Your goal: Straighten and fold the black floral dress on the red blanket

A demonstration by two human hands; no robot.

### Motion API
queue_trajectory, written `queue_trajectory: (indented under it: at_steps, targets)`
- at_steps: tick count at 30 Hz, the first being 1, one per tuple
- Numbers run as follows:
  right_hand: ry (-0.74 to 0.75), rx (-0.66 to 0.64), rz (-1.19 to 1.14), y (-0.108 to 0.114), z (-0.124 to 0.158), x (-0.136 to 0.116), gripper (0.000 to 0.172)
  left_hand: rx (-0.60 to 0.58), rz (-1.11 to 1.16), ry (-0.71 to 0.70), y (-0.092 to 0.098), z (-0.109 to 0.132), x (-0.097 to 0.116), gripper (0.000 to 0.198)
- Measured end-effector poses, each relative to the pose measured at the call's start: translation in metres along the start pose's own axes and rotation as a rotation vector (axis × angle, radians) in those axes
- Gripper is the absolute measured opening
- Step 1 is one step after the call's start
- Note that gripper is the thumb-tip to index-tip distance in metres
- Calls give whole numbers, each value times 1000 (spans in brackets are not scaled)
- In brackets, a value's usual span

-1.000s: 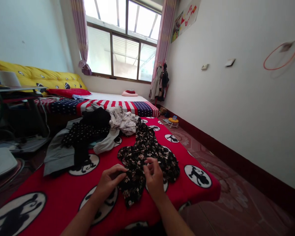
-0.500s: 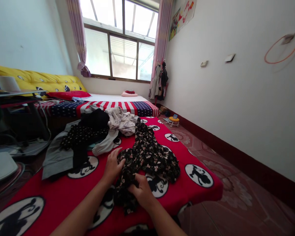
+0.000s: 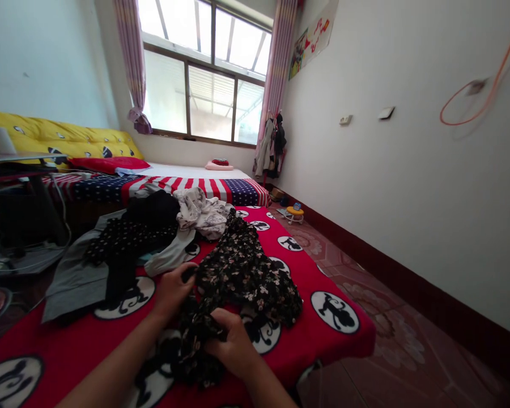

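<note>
On the far left stands a dark table [image 3: 21, 161] with cables under it. Behind it a yellow cushion [image 3: 63, 139] runs along the wall. Next comes a pile of clothes [image 3: 127, 238] on the red blanket [image 3: 335, 340]: a grey one, a black dotted one and a white one on top.

The person's left hand [image 3: 172, 289] lies just in front of that pile. Its fingers are bent and pinch the left edge of the flower dress [image 3: 246, 272]. The dress is black with small flowers. It lies spread on the red blanket, in the middle of the bed, and runs from the white clothes down to the hands.

The right hand [image 3: 232, 343] is a bit nearer to the person. It is closed into a fist around the bunched lower end of the dress.

Behind the dress is a bed [image 3: 221, 190] with stripes and stars, under the window [image 3: 204, 85]. Further right, coats [image 3: 270, 147] hang by the pink curtain, and an orange hoop [image 3: 471, 102] hangs on the white wall.
</note>
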State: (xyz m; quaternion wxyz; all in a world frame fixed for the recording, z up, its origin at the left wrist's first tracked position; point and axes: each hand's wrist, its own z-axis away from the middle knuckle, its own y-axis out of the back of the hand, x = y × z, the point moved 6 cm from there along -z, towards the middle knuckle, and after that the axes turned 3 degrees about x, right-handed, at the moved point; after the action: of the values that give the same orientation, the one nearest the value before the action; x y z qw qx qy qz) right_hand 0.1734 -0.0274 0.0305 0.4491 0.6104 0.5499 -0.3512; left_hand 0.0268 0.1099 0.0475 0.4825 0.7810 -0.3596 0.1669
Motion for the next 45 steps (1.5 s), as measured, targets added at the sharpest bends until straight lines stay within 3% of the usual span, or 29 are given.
queue_trajectory:
  at_steps: [3,6,9,13,21,26,30,34,35,37,39,41,43,45]
  targets:
    - [24,1,31,-2,-1,1,15,214,-57,153,57,5,-46,33]
    - [22,-29,17,-6,0,1,26,217,-172,260,83,21,-85,34]
    - [-10,-39,10,-8,1,0,28,159,-222,220,83,36,-97,33]
    - [-74,-50,22,-6,1,3,27,154,-188,213,74,40,-91,35]
    - [-117,-40,14,-21,-1,3,20,366,394,280,82,33,-95,34]
    - [-102,5,-236,-36,-43,-13,47,399,628,336,80,33,-101,50]
    - [-63,79,224,-40,-94,-4,39,422,809,403,81,36,-104,64]
    - [-65,-37,625,-61,-120,17,64,374,906,415,82,36,-97,62]
    - [-60,-56,662,-64,-122,20,61,363,915,417,83,36,-95,61]
    - [-41,-61,659,-64,-121,21,38,361,913,426,84,37,-95,58]
    - [-47,-40,550,-51,-118,16,19,386,890,437,86,38,-97,55]
    - [-105,-21,390,-22,-111,7,16,415,856,445,86,39,-101,51]
    - [-150,16,265,20,-105,-7,23,424,824,446,85,39,-104,45]
    - [-99,142,238,80,-99,-26,30,428,798,450,83,39,-108,40]
